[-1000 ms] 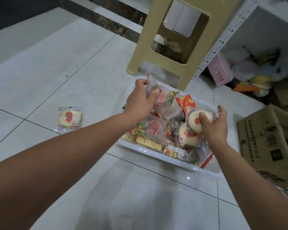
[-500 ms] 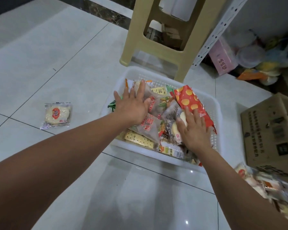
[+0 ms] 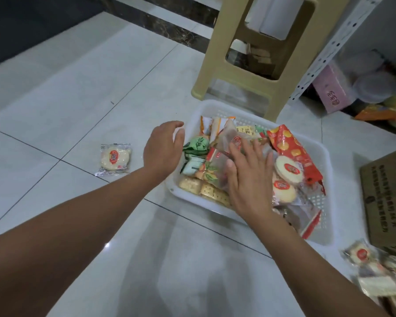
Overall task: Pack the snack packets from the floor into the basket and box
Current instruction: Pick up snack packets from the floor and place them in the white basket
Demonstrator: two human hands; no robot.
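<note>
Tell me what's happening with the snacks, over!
Left grip open, empty, beside basket rim. Right grip flat, pressing packets in basket. One cake packet on floor, left of basket; pile lower right. Nothing blocking.

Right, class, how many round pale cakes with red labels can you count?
4 round cakes: one on the floor left of the white basket, two inside it beside the right hand, one in the loose pile at lower right. More may be hidden under packets.
</note>
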